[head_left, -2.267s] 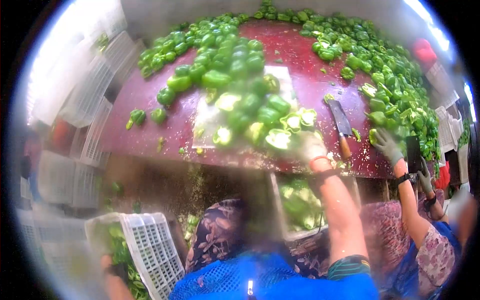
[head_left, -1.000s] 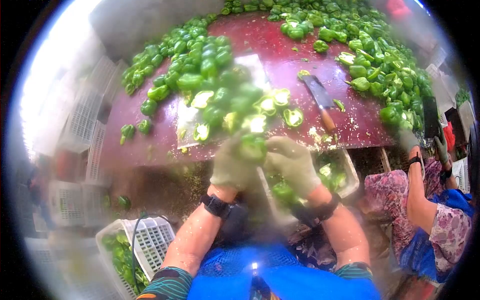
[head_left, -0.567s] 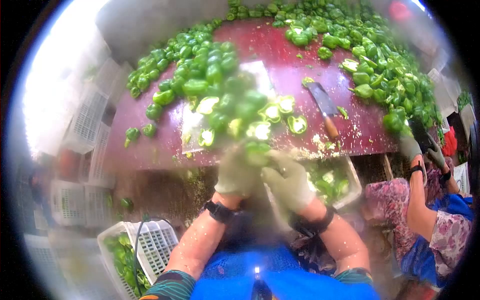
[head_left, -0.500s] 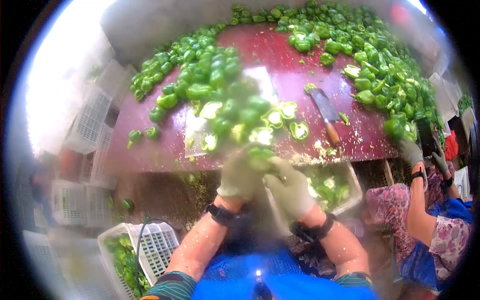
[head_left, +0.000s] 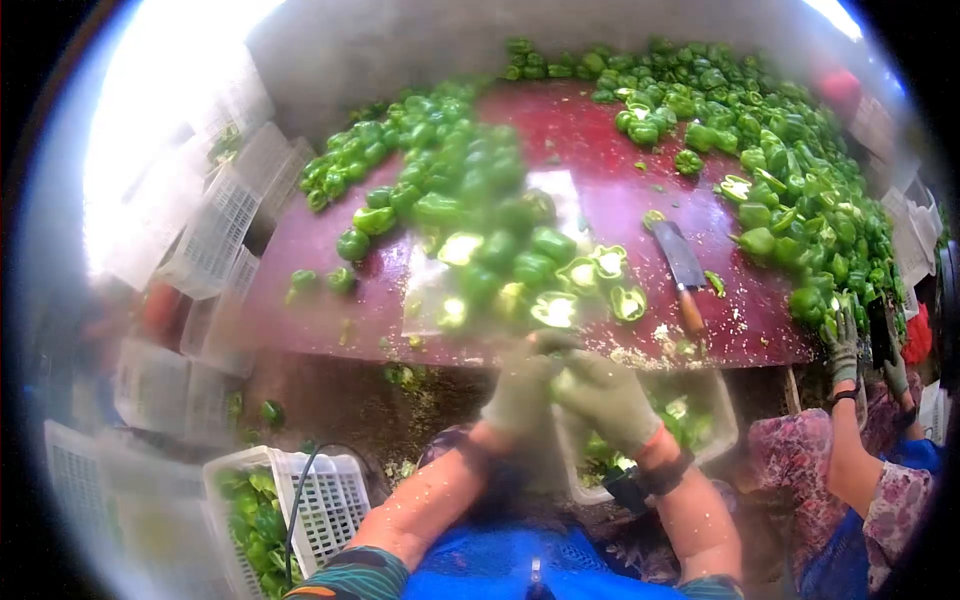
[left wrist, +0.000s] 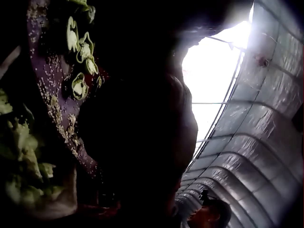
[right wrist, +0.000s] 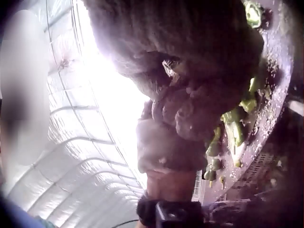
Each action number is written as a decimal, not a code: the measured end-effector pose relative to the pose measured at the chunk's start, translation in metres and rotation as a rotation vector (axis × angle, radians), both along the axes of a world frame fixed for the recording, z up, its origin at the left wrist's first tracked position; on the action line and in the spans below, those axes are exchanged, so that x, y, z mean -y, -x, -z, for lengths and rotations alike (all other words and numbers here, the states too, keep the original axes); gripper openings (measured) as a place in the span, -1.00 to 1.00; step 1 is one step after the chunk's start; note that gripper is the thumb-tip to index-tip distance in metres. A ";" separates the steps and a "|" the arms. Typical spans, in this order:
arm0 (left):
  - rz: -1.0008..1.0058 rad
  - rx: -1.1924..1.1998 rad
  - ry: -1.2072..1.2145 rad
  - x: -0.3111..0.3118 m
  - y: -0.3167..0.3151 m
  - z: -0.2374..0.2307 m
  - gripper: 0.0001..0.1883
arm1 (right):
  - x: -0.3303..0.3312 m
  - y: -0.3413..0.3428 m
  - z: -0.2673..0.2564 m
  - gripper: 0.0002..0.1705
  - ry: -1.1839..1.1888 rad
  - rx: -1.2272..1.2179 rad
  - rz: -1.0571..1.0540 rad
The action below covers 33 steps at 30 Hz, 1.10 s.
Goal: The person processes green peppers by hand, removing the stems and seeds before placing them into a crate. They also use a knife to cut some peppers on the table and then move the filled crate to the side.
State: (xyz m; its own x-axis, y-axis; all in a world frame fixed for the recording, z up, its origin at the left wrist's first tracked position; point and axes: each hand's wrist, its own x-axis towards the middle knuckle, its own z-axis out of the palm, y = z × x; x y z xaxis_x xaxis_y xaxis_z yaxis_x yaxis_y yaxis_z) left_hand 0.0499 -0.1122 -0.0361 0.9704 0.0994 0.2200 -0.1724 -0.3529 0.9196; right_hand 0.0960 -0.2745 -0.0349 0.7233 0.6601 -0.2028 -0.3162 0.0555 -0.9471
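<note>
Both gloved hands meet just past the table's near edge in the head view, left hand beside right hand. Their fingers curl round a green pepper, mostly hidden, with a pale green patch showing between them. In the right wrist view the right hand fills the top, against the left hand; a small pale piece shows between the fingers. The left wrist view has the left hand as a dark shape. Cut pepper halves lie on the table beyond.
A cleaver lies on the red table, between heaps of whole peppers and more peppers. Crates of peppers stand below: one crate under the edge, another crate lower left. Another person's gloved hand is at right.
The right hand has come from the table's edge to meet the left hand, now in view. Both have shifted slightly right and down in the picture, and the pepper is more hidden. The camera view has shifted.
</note>
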 end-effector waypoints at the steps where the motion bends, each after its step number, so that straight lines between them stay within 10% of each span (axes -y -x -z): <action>1: -0.014 -0.141 0.305 0.006 0.000 -0.006 -0.69 | 0.002 0.000 -0.013 -0.56 0.075 -0.014 -0.027; 2: -0.029 -0.279 0.612 0.011 -0.001 -0.009 -0.71 | 0.003 0.000 -0.011 -0.59 0.049 -0.020 -0.024; 14: 0.042 -0.279 0.253 0.009 -0.004 -0.002 -0.78 | 0.011 0.000 -0.005 -0.64 0.250 0.033 -0.230; 22: -0.067 -0.363 0.438 0.029 -0.006 0.003 -0.69 | -0.006 0.005 0.027 -0.51 0.291 0.533 0.194; 24: -0.094 -0.389 0.535 0.022 -0.014 0.029 -0.70 | -0.005 0.005 0.015 -0.45 0.058 0.188 0.091; 25: -0.015 -0.142 0.032 0.014 -0.012 0.034 -0.71 | 0.002 -0.002 0.003 -0.42 0.079 0.029 -0.044; 27: -0.052 -0.404 0.303 0.015 -0.010 0.023 -0.73 | 0.003 -0.003 0.008 -0.43 0.052 0.043 -0.028; 29: 0.093 -0.051 -0.151 0.004 -0.008 0.040 -0.74 | 0.003 0.001 0.020 -0.45 0.001 0.016 0.002; 33: 0.147 -0.127 0.203 0.009 -0.002 0.023 -0.74 | 0.005 0.013 0.009 -0.47 -0.039 -0.022 0.050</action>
